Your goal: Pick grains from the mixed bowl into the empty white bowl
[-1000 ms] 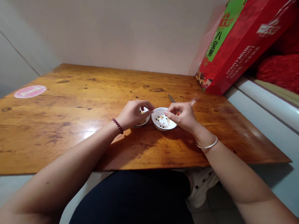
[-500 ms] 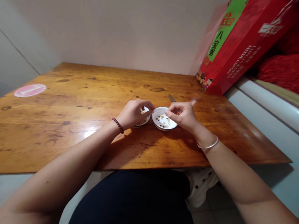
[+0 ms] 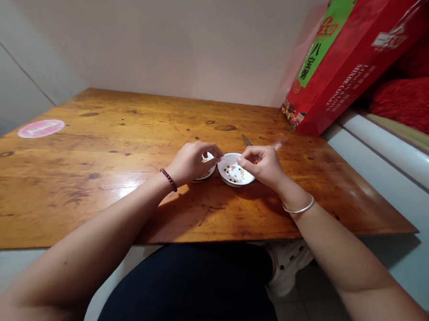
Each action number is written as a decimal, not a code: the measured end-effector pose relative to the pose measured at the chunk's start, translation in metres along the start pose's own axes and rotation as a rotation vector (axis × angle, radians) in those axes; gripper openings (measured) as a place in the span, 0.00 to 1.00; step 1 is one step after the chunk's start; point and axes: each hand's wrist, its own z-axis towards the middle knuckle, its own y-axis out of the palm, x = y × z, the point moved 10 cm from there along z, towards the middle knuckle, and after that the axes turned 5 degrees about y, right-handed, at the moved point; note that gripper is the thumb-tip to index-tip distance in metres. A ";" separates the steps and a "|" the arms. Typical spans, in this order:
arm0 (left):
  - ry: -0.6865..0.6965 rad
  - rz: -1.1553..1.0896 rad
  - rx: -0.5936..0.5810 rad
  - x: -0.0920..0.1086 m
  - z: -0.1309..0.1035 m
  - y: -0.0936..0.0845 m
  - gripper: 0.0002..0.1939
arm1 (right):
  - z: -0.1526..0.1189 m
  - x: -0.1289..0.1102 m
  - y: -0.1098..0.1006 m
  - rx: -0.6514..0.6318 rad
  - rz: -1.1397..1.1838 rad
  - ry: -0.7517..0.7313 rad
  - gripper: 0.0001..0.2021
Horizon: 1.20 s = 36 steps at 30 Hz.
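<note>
A thin thread (image 3: 230, 159) spans the small gap between my two hands. Thumb and forefinger of my left hand (image 3: 193, 160) pinch its left end, while my right hand (image 3: 264, 165) pinches the other end. Right below the thread stands a white bowl (image 3: 236, 183) with several small black, pale and tan beads (image 3: 233, 171) scattered inside. A second white bowl (image 3: 202, 180), holding small yellowish pieces, is mostly covered by my left hand. Something red and orange shows behind my right fingers, too hidden to name.
Behind my right hand lies a dark pointed tool (image 3: 246, 139), partly hidden. The wooden table (image 3: 127, 136) carries a pink oval sticker (image 3: 41, 129) at far left. A tall red carton (image 3: 342, 72) leans against the wall at right, beside a white surface (image 3: 390, 156) and red cloth.
Both hands keep almost the same place above the bowls, still pinching the thread. The view has shifted very slightly.
</note>
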 end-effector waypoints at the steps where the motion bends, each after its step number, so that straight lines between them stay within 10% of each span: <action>1: 0.008 0.001 -0.005 0.001 0.000 0.001 0.06 | 0.000 0.000 0.000 -0.002 -0.005 -0.001 0.14; 23: 0.171 -0.014 0.001 0.024 -0.004 0.004 0.07 | -0.002 0.015 0.025 -0.191 -0.041 0.074 0.17; 36: -0.084 -0.076 0.214 -0.002 -0.005 -0.019 0.14 | 0.004 0.023 0.002 -0.286 -0.113 0.178 0.17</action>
